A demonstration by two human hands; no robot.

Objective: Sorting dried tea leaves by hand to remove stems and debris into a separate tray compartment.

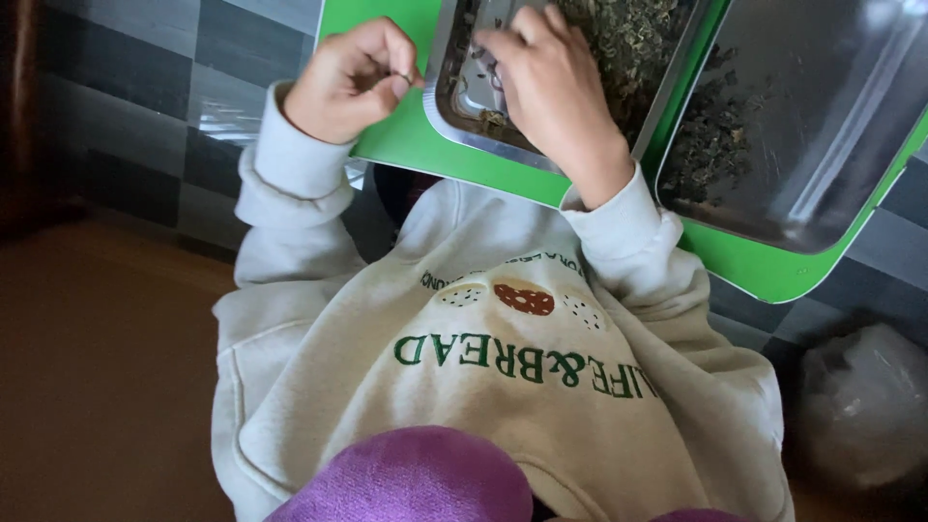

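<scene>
left hand (353, 79) pinched shut on a tiny stem piece (403, 76) over the green table (406, 145) | right hand (546, 82) fingers down in the steel tray (464, 126) of dried leaves (628, 39) — grip unclear | second steel tray (822, 203) alongside | dark checkered tile floor (145, 106) underneath

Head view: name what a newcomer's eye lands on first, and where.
The bright green table at the top, bearing two metal trays of dried dark leaves. The right hand reaches into the nearer tray; the left hand pinches a small bit beside it. Below lies a cream sweatshirt.
</scene>
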